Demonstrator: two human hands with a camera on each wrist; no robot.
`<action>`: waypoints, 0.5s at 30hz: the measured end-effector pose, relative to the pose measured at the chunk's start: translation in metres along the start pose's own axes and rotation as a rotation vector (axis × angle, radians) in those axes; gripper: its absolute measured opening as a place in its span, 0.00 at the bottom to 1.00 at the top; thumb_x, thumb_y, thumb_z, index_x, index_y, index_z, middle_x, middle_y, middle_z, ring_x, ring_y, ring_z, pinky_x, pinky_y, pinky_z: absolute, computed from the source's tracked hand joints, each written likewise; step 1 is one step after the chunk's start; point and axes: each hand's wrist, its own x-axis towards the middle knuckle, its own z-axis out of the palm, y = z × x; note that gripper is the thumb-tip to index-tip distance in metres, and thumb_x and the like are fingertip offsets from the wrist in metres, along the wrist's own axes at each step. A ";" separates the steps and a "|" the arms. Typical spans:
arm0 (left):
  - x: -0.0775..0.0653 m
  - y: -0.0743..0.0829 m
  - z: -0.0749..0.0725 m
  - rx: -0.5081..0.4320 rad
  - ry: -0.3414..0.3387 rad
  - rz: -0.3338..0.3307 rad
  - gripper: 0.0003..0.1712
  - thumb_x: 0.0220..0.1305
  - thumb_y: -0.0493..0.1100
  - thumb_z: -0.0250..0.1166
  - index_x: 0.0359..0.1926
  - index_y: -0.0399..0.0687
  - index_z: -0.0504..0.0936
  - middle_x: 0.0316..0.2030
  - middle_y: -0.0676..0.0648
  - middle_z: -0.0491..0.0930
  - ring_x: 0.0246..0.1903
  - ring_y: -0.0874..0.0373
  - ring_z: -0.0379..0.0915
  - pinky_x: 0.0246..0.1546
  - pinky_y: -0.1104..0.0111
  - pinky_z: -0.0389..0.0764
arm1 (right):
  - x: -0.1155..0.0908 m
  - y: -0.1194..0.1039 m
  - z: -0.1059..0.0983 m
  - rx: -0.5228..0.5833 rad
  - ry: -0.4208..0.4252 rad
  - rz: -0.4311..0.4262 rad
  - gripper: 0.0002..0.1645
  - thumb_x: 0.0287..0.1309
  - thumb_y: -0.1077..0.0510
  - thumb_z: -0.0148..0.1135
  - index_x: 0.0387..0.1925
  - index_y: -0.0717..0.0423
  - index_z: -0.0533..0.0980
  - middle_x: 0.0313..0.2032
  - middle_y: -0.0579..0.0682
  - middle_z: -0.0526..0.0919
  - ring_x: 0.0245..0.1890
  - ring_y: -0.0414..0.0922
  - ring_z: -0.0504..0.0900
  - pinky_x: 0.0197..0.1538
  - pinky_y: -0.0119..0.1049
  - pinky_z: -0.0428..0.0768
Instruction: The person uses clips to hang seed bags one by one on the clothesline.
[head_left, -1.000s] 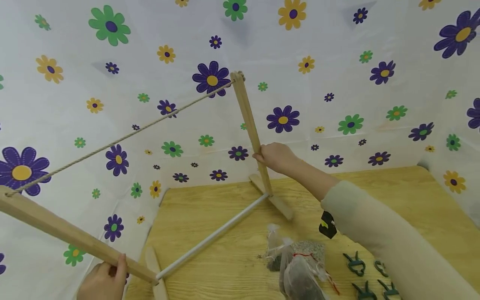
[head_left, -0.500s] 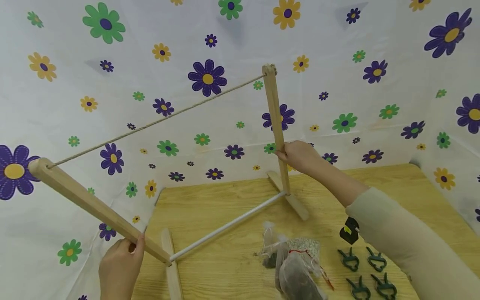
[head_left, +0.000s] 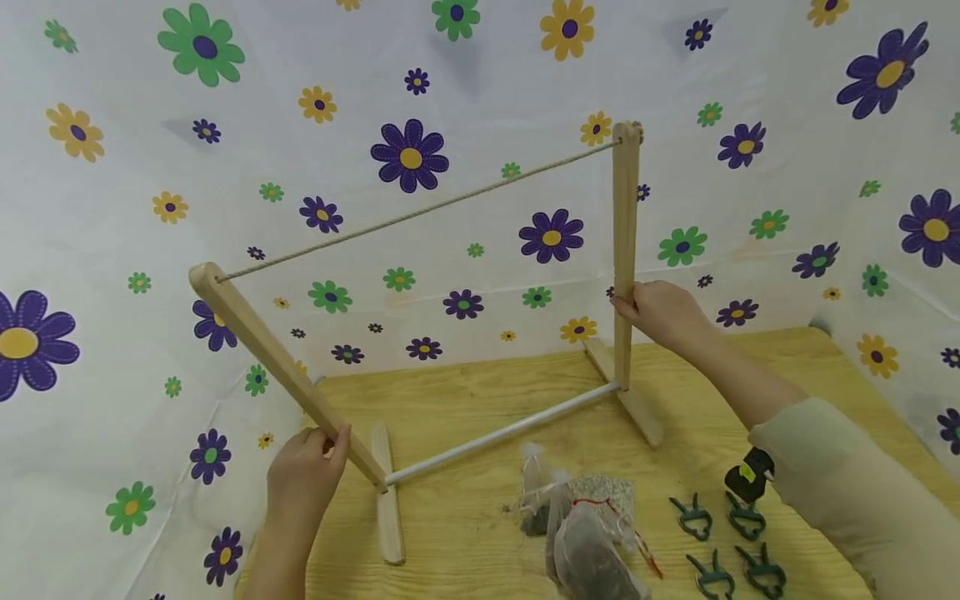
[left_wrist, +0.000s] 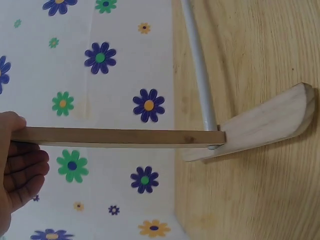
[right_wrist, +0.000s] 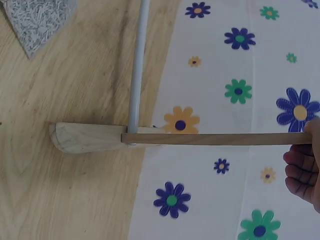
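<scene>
A wooden frame with two posts stands at the back of the table. My left hand [head_left: 303, 471] pinches the lower part of its left post [head_left: 281, 358], which leans to the left in the head view. The right post [head_left: 625, 217] is gripped by my right hand [head_left: 667, 312] at mid-height. A taut rope [head_left: 420, 212] joins the two post tops, and a white rod [head_left: 502, 432] links them low down. Each post rises from a flat wooden foot, the left foot [left_wrist: 265, 117] and the right foot [right_wrist: 90, 136] both showing in the wrist views.
Sheer drawstring bags [head_left: 588, 550] and a clear packet of pale shreds [right_wrist: 42, 20] lie in front of the rod. Several green plastic clips [head_left: 693, 518] and a black item with a yellow mark [head_left: 748, 475] lie at the right. A flowered sheet [head_left: 465, 108] hangs behind the wooden table [head_left: 450, 533].
Both hands have shifted the frame to the right across the table. The right post now stands nearly upright in the head view, and the left post's top has come fully into view.
</scene>
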 end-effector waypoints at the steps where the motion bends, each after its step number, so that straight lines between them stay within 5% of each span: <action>1: 0.003 0.002 0.005 -0.007 0.009 0.019 0.12 0.46 0.39 0.67 0.17 0.34 0.76 0.16 0.41 0.76 0.15 0.51 0.70 0.13 0.62 0.71 | -0.003 0.004 -0.002 0.002 -0.006 0.013 0.22 0.65 0.50 0.46 0.30 0.64 0.77 0.15 0.50 0.73 0.15 0.41 0.66 0.17 0.31 0.62; 7: 0.017 0.013 0.023 -0.019 0.015 0.080 0.12 0.47 0.39 0.68 0.19 0.34 0.77 0.16 0.42 0.75 0.14 0.52 0.69 0.11 0.64 0.71 | -0.021 0.022 -0.014 0.019 -0.009 0.057 0.23 0.66 0.50 0.45 0.30 0.65 0.77 0.15 0.50 0.72 0.14 0.42 0.66 0.16 0.32 0.63; 15: 0.035 0.031 0.038 -0.043 -0.023 0.074 0.14 0.50 0.42 0.68 0.19 0.35 0.78 0.16 0.44 0.75 0.14 0.54 0.68 0.11 0.65 0.70 | -0.047 0.039 -0.029 -0.013 0.071 0.111 0.24 0.65 0.50 0.48 0.25 0.65 0.77 0.13 0.50 0.69 0.13 0.43 0.65 0.15 0.32 0.61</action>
